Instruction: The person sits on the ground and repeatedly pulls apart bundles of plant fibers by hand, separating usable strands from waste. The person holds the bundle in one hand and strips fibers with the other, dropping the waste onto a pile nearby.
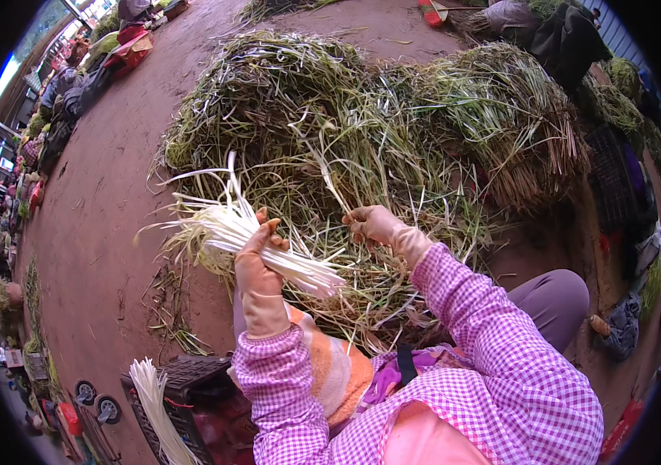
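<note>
My left hand (260, 271), in a tan glove with orange-stained fingertips, is wrapped round a bunch of long white, chive-like stalks (226, 225). Their pale, curling leaf ends fan out to the left, and the even ends point right. To the right of it, my right hand (373, 226), also gloved, is closed on a thin pale stalk (329, 180) that rises away from me with a limp leaf at its top. Both hands are above the near side of a large heap of green and straw-coloured stalks (291, 101).
A dark plastic crate (191, 372) stands at my lower left, with a white stalk bundle (156, 407) by it. Another dark crate (617, 182) is at the right. A striped orange cloth (338, 368) covers my lap. People and more heaps line the left side of the reddish floor (105, 209).
</note>
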`<state>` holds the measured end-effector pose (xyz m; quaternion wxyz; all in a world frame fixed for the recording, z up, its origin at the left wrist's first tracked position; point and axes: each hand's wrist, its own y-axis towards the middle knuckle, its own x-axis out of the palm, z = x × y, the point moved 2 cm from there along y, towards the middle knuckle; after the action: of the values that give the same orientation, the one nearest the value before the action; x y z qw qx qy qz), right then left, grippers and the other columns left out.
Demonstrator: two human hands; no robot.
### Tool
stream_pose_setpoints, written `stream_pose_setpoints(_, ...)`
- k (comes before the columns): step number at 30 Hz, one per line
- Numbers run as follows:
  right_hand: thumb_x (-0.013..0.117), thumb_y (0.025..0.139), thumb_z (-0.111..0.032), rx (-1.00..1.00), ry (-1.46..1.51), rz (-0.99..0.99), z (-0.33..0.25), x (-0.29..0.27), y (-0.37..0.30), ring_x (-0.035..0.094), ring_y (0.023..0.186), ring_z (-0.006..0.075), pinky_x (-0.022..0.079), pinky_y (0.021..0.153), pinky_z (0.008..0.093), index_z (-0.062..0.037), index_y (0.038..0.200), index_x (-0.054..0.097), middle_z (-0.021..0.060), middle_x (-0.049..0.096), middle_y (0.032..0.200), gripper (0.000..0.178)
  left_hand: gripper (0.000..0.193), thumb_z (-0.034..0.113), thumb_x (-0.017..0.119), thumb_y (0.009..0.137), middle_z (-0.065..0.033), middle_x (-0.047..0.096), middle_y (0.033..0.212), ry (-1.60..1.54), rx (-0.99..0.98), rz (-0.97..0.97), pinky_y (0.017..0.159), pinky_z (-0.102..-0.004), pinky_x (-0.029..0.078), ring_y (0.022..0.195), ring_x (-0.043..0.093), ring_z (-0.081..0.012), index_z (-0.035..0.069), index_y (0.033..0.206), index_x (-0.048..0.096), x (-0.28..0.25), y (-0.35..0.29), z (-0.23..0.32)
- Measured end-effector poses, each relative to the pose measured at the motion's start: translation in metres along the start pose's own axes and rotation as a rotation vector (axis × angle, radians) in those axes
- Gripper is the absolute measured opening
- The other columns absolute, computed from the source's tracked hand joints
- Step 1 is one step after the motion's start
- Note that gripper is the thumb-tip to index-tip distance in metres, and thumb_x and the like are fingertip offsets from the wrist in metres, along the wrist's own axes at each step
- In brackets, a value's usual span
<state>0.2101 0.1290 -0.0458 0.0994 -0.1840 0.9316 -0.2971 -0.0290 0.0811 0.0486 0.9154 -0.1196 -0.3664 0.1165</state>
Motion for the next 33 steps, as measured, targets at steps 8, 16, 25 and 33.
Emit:
stream_pose_setpoints(8, 0.060, 0.097, -0.012, -0.164, 0.095, -0.106, 0.025, 0.027, -0.090, 0.063, 0.062, 0.0079, 0.056, 0.057, 0.0235, -0.0127, 0.135, 0.057, 0.0049, 0.072, 0.090, 0.039, 0.032, 0.009, 0.075, 0.084, -0.0130, 0.068, 0.081, 0.356, -0.273, 0.113, 0.058, -0.0294, 0.059, 0.062, 0.064, -0.0176, -0.004, 0.111, 0.064, 0.003, -0.003, -0.054)
stream_pose_setpoints(16, 0.062, 0.095, -0.016, -0.258, -0.245, -0.018, 0.046, 0.046, -0.152, 0.063, 0.067, 0.0066, 0.057, 0.065, 0.0250, -0.0260, 0.136, 0.057, 0.0036, 0.073, 0.091, 0.043, 0.020, 0.011, 0.068, 0.090, -0.0139, 0.070, 0.077, 0.418, -0.424, -0.038, 0.059, -0.0314, 0.061, 0.065, 0.068, -0.0206, -0.007, 0.099, 0.068, -0.002, 0.000, -0.082)
stream_pose_setpoints(25, 0.062, 0.096, -0.024, -0.045, 0.042, 0.075, 0.056, 0.029, -0.113, 0.068, 0.073, 0.0121, 0.059, 0.066, 0.0270, -0.0103, 0.129, 0.061, 0.0070, 0.072, 0.104, 0.035, 0.015, 0.005, 0.069, 0.087, -0.0116, 0.066, 0.066, 0.540, -0.401, 0.021, 0.045, -0.0299, 0.054, 0.049, 0.062, -0.0195, -0.009, 0.088, 0.068, 0.005, -0.011, -0.088)
stream_pose_setpoints(33, 0.063, 0.095, -0.020, -0.122, 0.589, 0.200, 0.021, 0.040, -0.051, 0.065, 0.057, 0.0126, 0.055, 0.053, 0.0263, -0.0034, 0.098, 0.068, 0.0073, 0.072, 0.083, 0.017, 0.008, 0.003, 0.070, 0.085, -0.0099, 0.069, 0.071, 0.638, -0.214, 0.069, 0.054, -0.0252, 0.054, 0.056, 0.062, -0.0134, -0.004, 0.082, 0.073, 0.012, -0.008, -0.082)
